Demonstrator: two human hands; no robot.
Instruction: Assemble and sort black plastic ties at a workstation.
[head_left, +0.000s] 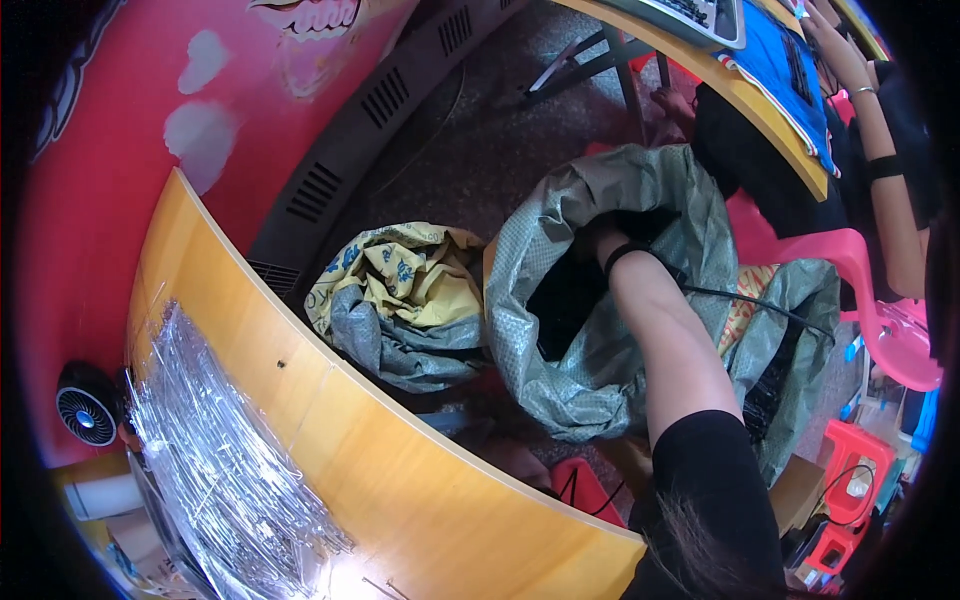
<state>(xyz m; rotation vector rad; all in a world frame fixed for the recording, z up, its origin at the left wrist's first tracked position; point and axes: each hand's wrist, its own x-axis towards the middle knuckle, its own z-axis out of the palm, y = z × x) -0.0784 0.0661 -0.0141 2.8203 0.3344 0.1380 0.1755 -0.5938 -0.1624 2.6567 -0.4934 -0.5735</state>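
Note:
My right arm, with a black sleeve and a black band at the wrist, reaches down into a large grey-green woven sack (530, 375). Of my right hand (598, 240) only the back part shows inside the opening; its fingers are hidden in the dark contents. The sack's rim is rolled outward around the arm. Below its near rim a patch of skin shows beside my sleeve, probably my left arm, with no fingers visible. A second sack (425, 285), with a yellow printed lining and a grey outside, stands left of the first, touching or close to it.
A curved wooden tabletop (370, 450) at left bears a clear bag of thin silvery strips (225, 450). A small black fan (87, 415) is beyond it. At right are another open sack (805, 350), a pink chair (800, 250) and a red stool (850, 470). A co-worker's arm (890, 205) is by the far table.

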